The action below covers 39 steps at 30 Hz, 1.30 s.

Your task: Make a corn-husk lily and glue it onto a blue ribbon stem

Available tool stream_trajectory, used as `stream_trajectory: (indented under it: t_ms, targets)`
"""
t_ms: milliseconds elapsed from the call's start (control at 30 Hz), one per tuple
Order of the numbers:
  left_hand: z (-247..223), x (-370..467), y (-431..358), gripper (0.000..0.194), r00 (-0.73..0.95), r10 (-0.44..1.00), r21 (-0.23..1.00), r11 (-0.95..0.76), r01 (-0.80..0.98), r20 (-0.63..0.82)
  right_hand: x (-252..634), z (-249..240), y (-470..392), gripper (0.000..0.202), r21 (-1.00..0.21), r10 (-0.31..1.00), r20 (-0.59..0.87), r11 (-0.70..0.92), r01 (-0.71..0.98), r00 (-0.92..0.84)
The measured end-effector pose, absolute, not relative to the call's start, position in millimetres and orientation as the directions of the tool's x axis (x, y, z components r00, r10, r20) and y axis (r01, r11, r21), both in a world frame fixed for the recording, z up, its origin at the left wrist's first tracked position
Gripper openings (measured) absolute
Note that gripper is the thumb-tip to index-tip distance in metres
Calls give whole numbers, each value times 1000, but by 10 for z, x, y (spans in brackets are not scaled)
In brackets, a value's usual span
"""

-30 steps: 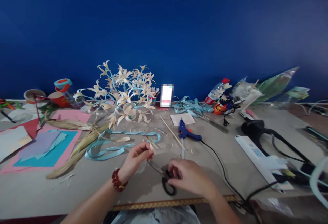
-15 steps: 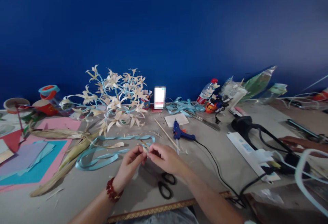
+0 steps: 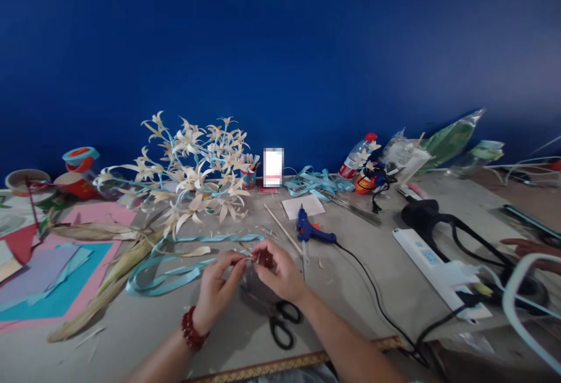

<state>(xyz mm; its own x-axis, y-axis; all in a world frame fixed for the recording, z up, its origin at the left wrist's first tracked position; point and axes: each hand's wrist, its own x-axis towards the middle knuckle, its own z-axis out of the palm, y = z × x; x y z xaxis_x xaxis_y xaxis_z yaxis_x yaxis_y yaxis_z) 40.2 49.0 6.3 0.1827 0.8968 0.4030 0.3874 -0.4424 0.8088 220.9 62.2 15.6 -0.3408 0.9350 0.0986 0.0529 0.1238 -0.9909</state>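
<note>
Over the middle of the table, my left hand (image 3: 219, 283) and my right hand (image 3: 279, 271) meet at the fingertips. Between them is a small, thin tan strip (image 3: 246, 250) that resembles corn husk; the fingers partly hide it. My left thumb and forefinger pinch it, and my right fingertips close on its other side with the fingers curled. Black-handled scissors (image 3: 281, 333) lie just below the hands. To the left, a light blue ribbon (image 3: 149, 286) loops beside dried corn husks (image 3: 120, 263). A blue glue gun (image 3: 316, 233) rests right of the hands, near a thin stick (image 3: 283, 228).
Husk flowers on blue stems (image 3: 193, 164) stand at the back left. Coloured paper (image 3: 48, 272) lies at left. A phone (image 3: 273, 166), tangled ribbon (image 3: 315, 183) and bottle (image 3: 356, 158) line the wall. At right are a power strip (image 3: 433, 266), cables and another person's hand (image 3: 532, 251).
My right hand has turned slightly and its fingers have spread a little from the left. The thin strip stays at the fingertips. The view has shifted slightly.
</note>
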Motion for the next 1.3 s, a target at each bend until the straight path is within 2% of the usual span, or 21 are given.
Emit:
stream_trajectory:
  t_ms: [67, 167, 433, 633, 833, 1000, 1167, 1300]
  targets:
    - [55, 428, 477, 12, 198, 907, 823, -420, 383, 370, 2201, 153, 599, 11, -929, 924, 240, 308, 207, -297]
    - [41, 456, 463, 13, 212, 915, 831, -402, 385, 344, 2183, 147, 574, 8, -828, 903, 329, 416, 377, -275]
    - [37, 454, 467, 14, 182, 916, 815, -401, 418, 357, 2145, 132, 546, 4, -721, 890, 360, 455, 522, -278]
    - [71, 470, 461, 14, 187, 908, 805, -419, 421, 375, 2139, 97, 530, 2, -714, 892, 368, 453, 534, -264]
    - [69, 438, 489, 13, 200, 912, 756, -409, 511, 359, 2143, 80, 477, 6, -601, 836, 470, 539, 591, -284]
    - [80, 300, 594, 11, 87, 905, 735, -390, 555, 416, 2181, 146, 481, 10, -647, 835, 535, 504, 572, -130]
    - [162, 393, 541, 15, 277, 861, 745, -507, 432, 426, 2148, 104, 491, 7, -663, 852, 494, 498, 559, -173]
    - [135, 471, 498, 14, 261, 881, 746, -474, 468, 396, 2134, 93, 464, 8, -657, 850, 488, 507, 558, -198]
